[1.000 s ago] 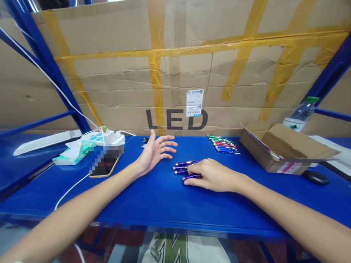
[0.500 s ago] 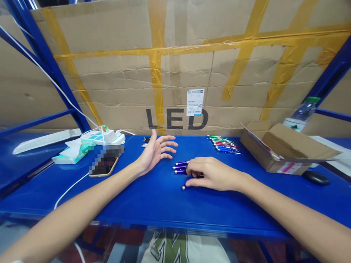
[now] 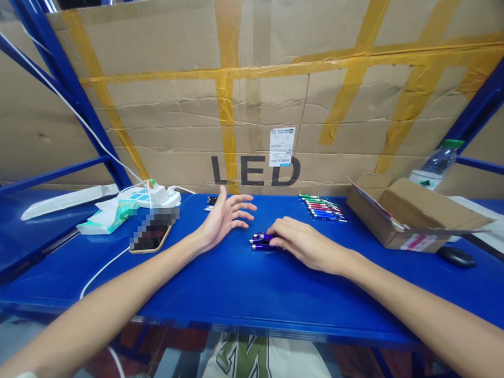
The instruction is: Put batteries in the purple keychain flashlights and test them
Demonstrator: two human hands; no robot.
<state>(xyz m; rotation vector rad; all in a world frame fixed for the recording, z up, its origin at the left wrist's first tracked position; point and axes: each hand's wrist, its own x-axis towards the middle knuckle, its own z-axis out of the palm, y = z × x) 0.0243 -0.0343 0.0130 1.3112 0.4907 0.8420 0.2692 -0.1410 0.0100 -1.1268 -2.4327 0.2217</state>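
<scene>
Several purple pens [image 3: 260, 246] lie together near the middle of the blue table [image 3: 239, 290]. My right hand [image 3: 298, 241] is closed over their right ends, its thumb and fingers pinching one purple pen; the far ends of the pens are hidden under the hand. Left of the pens, my left hand [image 3: 228, 215] is raised with its fingers spread and nothing in it. Dark and silvery pens [image 3: 211, 201] show partly behind my left hand. Green, red and blue pens [image 3: 322, 208] lie in a row at the back, beyond my right hand.
An open cardboard box [image 3: 412, 215] stands at the right, with a black mouse [image 3: 456, 256] and a bottle [image 3: 437, 164] beside it. At the left are a phone [image 3: 153, 232], a tissue pack [image 3: 107, 220] and a power strip [image 3: 152, 198]. A large carton [image 3: 169, 120] closes off the back.
The purple pen that lay apart, nearer the front edge under my right thumb, is now up with the other purple pens. My right thumb and fingers have closed together. My left hand has barely moved.
</scene>
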